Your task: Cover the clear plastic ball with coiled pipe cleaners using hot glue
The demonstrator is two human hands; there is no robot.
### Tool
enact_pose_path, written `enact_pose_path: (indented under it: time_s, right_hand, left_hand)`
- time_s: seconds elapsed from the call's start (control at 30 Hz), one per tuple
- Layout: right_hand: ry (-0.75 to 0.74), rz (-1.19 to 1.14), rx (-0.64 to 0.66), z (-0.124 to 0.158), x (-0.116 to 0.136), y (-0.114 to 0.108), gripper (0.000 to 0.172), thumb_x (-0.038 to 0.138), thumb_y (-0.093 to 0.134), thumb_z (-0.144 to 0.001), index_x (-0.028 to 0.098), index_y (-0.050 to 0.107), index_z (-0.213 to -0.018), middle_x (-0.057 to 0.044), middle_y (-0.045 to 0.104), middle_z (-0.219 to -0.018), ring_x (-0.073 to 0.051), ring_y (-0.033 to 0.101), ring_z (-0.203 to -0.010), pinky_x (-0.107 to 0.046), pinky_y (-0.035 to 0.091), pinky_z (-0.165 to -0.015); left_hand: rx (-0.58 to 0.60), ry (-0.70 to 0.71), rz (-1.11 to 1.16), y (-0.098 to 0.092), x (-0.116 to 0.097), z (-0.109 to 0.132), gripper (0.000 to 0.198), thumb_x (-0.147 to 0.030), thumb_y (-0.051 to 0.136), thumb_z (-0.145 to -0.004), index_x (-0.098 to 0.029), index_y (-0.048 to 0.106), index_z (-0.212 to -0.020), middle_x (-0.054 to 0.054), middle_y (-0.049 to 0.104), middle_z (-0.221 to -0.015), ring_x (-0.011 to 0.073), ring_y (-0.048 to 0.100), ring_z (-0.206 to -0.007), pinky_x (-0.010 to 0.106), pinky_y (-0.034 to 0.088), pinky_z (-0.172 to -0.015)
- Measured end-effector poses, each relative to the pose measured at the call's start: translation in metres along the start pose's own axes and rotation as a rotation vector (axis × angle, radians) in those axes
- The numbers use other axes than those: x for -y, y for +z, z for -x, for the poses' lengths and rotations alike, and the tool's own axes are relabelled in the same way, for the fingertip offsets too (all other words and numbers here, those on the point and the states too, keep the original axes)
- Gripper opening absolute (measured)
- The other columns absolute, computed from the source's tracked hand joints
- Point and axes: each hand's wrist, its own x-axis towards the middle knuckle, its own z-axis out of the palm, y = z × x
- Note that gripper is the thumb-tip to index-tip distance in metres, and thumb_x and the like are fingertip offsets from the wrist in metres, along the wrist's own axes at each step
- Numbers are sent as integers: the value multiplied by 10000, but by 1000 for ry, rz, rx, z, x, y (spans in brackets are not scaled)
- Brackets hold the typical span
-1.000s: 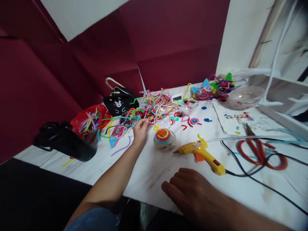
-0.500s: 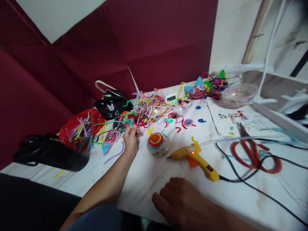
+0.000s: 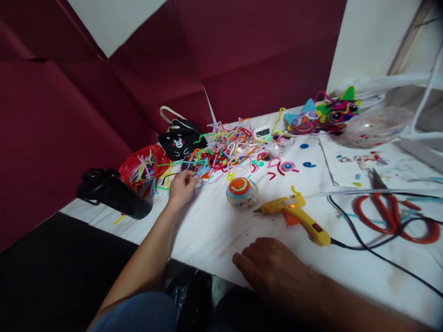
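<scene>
My left hand (image 3: pixel 182 188) is at the near left edge of a tangled pile of colourful pipe cleaners (image 3: pixel 232 140). Its fingers are curled together, and what lies between them is too blurred to name. A purple pipe cleaner (image 3: pixel 191 197) shows partly beneath it. My right hand (image 3: pixel 265 262) rests on the table's near side with its fingers folded in, nothing visible in them. Beyond it stands a clear ball (image 3: pixel 242 199) topped with orange and blue pipe-cleaner coils. Right of the ball lies a yellow glue gun (image 3: pixel 300 216), its small light glowing orange.
A black bottle (image 3: pixel 116 193) lies at the left beside a red bag (image 3: pixel 133 161) of pipe cleaners. Behind are a black pouch (image 3: pixel 178 140), a timer (image 3: pixel 263 133) and two decorated animal figures (image 3: pixel 341 113). Red-handled scissors (image 3: pixel 389 214) and a black cord (image 3: pixel 360 248) lie right.
My left hand has moved left along the pile's near edge, over the spot of the purple pipe cleaner. My right hand stays curled on the table. The view has turned left.
</scene>
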Motion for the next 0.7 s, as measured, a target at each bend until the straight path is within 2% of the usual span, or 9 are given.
enact_pose_path:
  time_s: [0.1, 0.23, 0.37, 0.47, 0.53, 0.57, 0.63, 0.7]
  right_hand:
    - [-17, 10, -12, -1, 1, 0, 129, 62, 519, -858, 184, 537, -820, -2, 614, -698, -149, 506, -572, -312, 265, -560]
    - [0, 19, 21, -1, 1, -2, 137, 51, 504, -858, 177, 550, -826, -6, 626, -708, -150, 510, -573, -310, 270, -562]
    - [10, 20, -5, 0, -1, -3, 154, 41, 498, -847, 175, 566, -817, -7, 632, -701, -155, 508, -561, -312, 282, -552]
    - [55, -39, -145, 0, -1, -4, 192, 45, 452, -874, 167, 593, -825, -20, 635, -677, -158, 522, -548, -310, 314, -542]
    - [199, -213, -301, -3, -3, -8, 179, 117, 448, -927, 156, 621, -953, -24, 646, -691, -152, 553, -557, -291, 364, -537]
    - [303, -351, -372, -4, -4, -12, 178, 177, 466, -948, 160, 616, -1043, -17, 648, -706, -144, 568, -561, -275, 392, -533]
    - [494, -688, -467, -8, -7, -19, 285, 311, 541, -944, 189, 558, -1201, 0, 643, -768, -123, 590, -562, -244, 442, -518]
    - [584, -992, -518, -10, -11, -26, 412, 406, 614, -900, 218, 516, -1254, 14, 624, -812, -106, 590, -546, -228, 463, -485]
  left_hand:
    - [119, -46, -215, -22, 15, 20, 288, -340, 825, -515, -210, 624, -675, -4, 581, -639, 192, 534, -638, 316, 437, -692]
    - [198, -39, -328, -31, 28, 34, 154, -291, 715, -610, -228, 576, -599, 27, 576, -654, 238, 554, -725, 341, 430, -753]
    - [206, 2, -308, -28, 24, 29, 125, -309, 606, -712, -232, 536, -643, 32, 598, -655, 224, 541, -681, 338, 427, -715]
    - [226, 56, -229, -23, 3, 26, 158, -358, 497, -820, -227, 511, -733, 22, 609, -640, 185, 515, -590, 309, 416, -633]
    - [285, 109, -155, -19, -21, 31, 191, -390, 457, -858, -225, 504, -774, 10, 594, -629, 163, 499, -551, 283, 398, -571]
    - [332, 136, -122, -16, -36, 36, 201, -402, 470, -860, -223, 510, -780, 7, 594, -630, 155, 494, -542, 274, 389, -548]
    - [430, 207, -49, -11, -68, 51, 203, -403, 491, -872, -221, 520, -786, 5, 604, -644, 145, 520, -559, 259, 400, -544]
    - [648, 322, 47, -5, -96, 68, 173, -336, 478, -902, -216, 523, -786, -3, 605, -643, 132, 540, -568, 245, 409, -555]
